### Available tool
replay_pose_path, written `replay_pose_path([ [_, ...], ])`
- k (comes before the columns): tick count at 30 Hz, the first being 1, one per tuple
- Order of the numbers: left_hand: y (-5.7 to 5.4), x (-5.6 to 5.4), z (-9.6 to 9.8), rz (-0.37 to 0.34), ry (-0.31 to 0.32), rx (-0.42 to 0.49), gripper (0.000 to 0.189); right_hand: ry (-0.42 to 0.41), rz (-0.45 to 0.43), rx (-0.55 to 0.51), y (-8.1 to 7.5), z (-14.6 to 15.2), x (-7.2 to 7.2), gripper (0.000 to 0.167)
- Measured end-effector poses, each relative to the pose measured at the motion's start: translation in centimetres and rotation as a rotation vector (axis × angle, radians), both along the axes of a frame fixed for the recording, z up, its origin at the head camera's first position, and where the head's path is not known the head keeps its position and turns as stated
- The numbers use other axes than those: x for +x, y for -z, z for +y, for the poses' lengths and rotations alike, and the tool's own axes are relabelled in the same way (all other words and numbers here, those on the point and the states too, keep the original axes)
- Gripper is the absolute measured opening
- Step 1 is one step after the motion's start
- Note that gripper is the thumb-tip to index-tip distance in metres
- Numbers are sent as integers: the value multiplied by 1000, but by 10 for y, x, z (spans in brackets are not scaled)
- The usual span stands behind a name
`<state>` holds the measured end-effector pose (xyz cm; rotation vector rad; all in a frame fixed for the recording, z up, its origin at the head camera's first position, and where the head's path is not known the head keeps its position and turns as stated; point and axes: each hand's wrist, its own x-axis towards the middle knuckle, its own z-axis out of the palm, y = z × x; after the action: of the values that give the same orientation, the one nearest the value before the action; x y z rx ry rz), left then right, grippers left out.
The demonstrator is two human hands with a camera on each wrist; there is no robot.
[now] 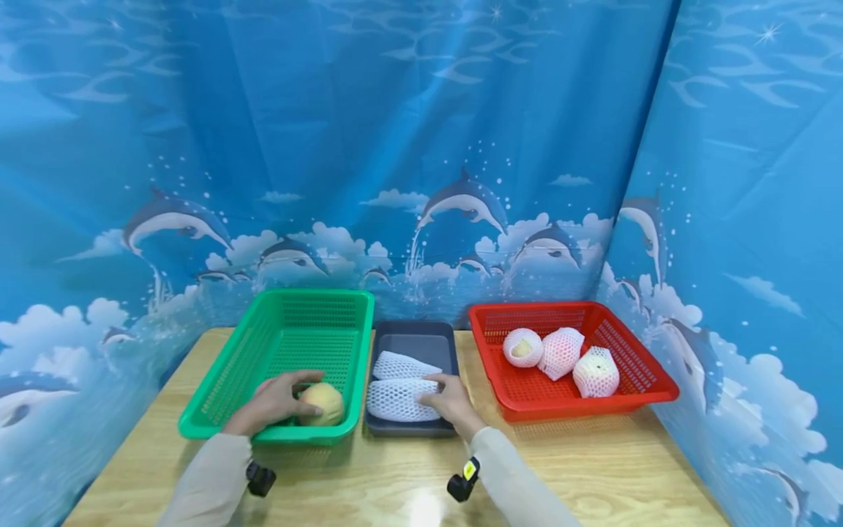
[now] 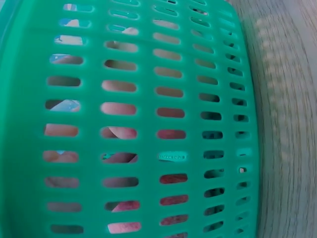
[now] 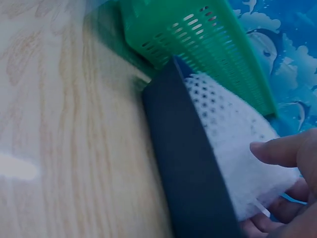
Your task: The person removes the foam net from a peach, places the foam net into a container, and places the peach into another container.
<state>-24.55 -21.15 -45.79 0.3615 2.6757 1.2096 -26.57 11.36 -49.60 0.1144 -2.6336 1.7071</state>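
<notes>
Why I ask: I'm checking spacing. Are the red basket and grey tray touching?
Apart: the head view shows a strip of wooden table between the red basket and the grey tray.

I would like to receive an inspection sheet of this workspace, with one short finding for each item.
Surface: wood-grain table, one bright glare spot.
Job's things: green basket holds a yellow fruit and a pinkish one, mostly hidden; dark tray holds two white foam nets; red basket holds three netted fruits.
Clutter: nothing seen.
Hands: left hand grips the yellow fruit; right hand pinches the nearer net.
Cables: nothing seen.
Surroundings: blue dolphin-print curtain behind the table.
</notes>
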Motion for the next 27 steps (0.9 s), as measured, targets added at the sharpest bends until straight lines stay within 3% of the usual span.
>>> replay_pose_path([
  [10, -7, 2, -2, 10, 35, 33, 72, -90, 11, -49, -21, 8, 5, 46],
  [18, -15, 4, 5, 89, 39, 125, 70, -41, 1, -143, -49, 25, 14, 43],
  [22, -21, 8, 12, 85, -1, 135, 74, -15, 8, -209, -57, 38, 17, 43],
  [27, -28, 14, 24, 80, -6, 198, 76, 22, 82, -221, -64, 62, 16, 43],
])
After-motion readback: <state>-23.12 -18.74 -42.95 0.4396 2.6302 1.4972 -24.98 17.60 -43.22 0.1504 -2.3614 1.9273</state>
